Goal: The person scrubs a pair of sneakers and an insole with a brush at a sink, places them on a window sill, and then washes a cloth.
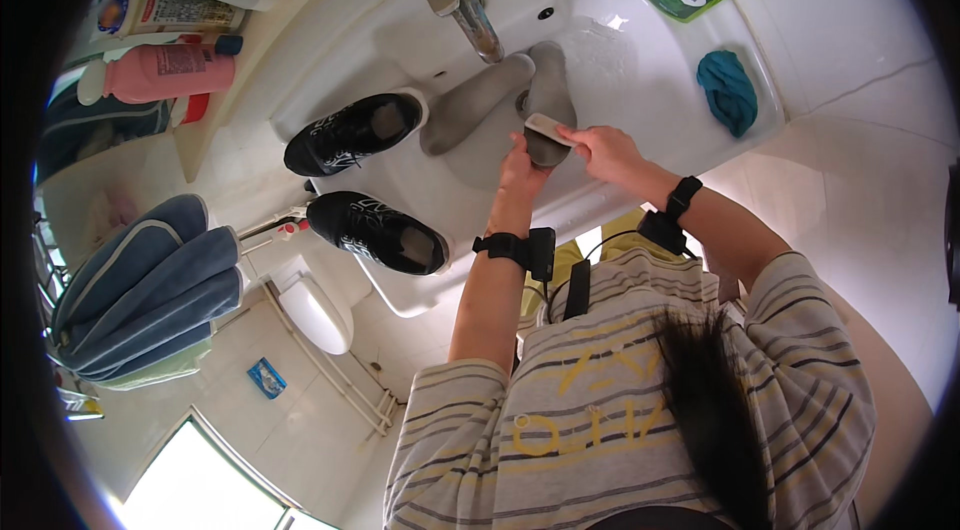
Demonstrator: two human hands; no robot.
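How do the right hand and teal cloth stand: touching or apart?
Apart: the head view shows bare white sink between the right hand and teal cloth.

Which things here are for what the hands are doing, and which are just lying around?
Seem part of the job:
- pale brush, in the right hand
- grey insole under it, held by the left hand
- other grey insole
- sink
- black shoes, perhaps the insoles' own

Seem just lying about:
- teal cloth
- pink bottle
- blue-grey towels
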